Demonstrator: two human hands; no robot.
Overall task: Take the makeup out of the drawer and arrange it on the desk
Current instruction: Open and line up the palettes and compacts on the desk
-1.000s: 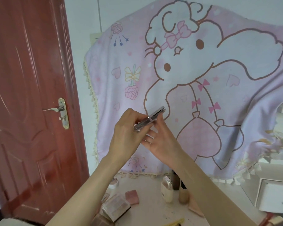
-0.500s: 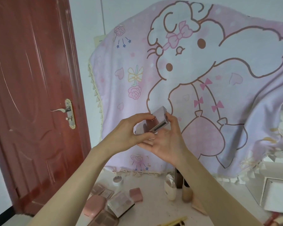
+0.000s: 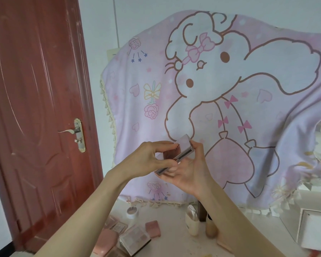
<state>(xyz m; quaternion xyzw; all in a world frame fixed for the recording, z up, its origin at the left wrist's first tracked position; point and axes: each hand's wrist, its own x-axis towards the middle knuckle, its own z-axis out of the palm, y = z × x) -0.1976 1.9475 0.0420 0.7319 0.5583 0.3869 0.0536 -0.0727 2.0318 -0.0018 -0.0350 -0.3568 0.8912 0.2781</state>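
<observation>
Both hands are up mid-frame, in front of the pink cartoon blanket [image 3: 230, 101], and I see one mirrored makeup palette [image 3: 176, 154] held between them, well above the table [image 3: 176, 243]. Left hand [image 3: 146, 160] comes in from lower left, its grip pinching the palette's near edge with curled fingers and thumb. Right hand [image 3: 191, 173] sits under and behind the palette, palm up, fingers curled round its far end, so that grip is closed on the same palette. The palette looks opened, lid tilted up, a dark slot along its edge. Down on the table at the bottom of the frame I count: one small round white jar [image 3: 132, 211] at left, one pink square compact [image 3: 152, 229] in the middle, one clear-lidded eyeshadow palette [image 3: 134, 239] just left of it, one rounded pink case [image 3: 105, 243] at lower left, and flat pinkish palettes [image 3: 117, 225] behind it, number unclear, blurred. Centre bottom, partly behind the right forearm: one white oval bottle [image 3: 192, 222], one dark tall tube [image 3: 201, 212], one beige foundation bottle [image 3: 210, 229], close together. One open white drawer [image 3: 315, 229] shows at lower right. One red door [image 3: 35, 108] with one metal handle [image 3: 72, 129] fills the left of the frame.
</observation>
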